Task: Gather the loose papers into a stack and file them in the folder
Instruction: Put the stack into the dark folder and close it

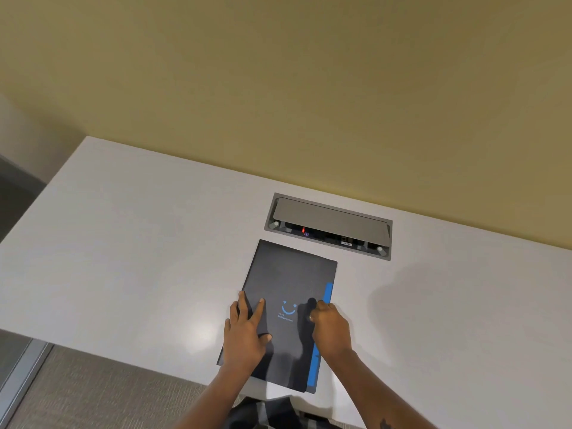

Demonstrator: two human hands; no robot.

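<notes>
1. The folder is a dark, thin thing with a blue smiley logo. It lies shut on the white desk, near edge hanging a bit over the desk's near lip, far end just short of the cable box set into the desk.

2. No loose papers showing anywhere, so my guess is they're already inside and this is the closing-up stage. A blue strip runs down the right edge, maybe a flap or an inner cover; can't say which.

3. Left hand lies flat on the cover, fingers spread wide, pinning the left part down. It isn't gripping anything.

4. Right hand is curled in a loose fist at the right edge, by the blue strip. It looks like it's pinching the edge, but what it holds is hidden, so I can't tell for sure.

5. Handling-wise it looks light, flat and a bit bendy, probably a smooth cover that slides easily on that slick desk. Pressing flat is smart.

6. To lift it I'd grab the overhanging near edge or the spine side on the left, and keep the open side pinched so sheets don't slip out.
</notes>
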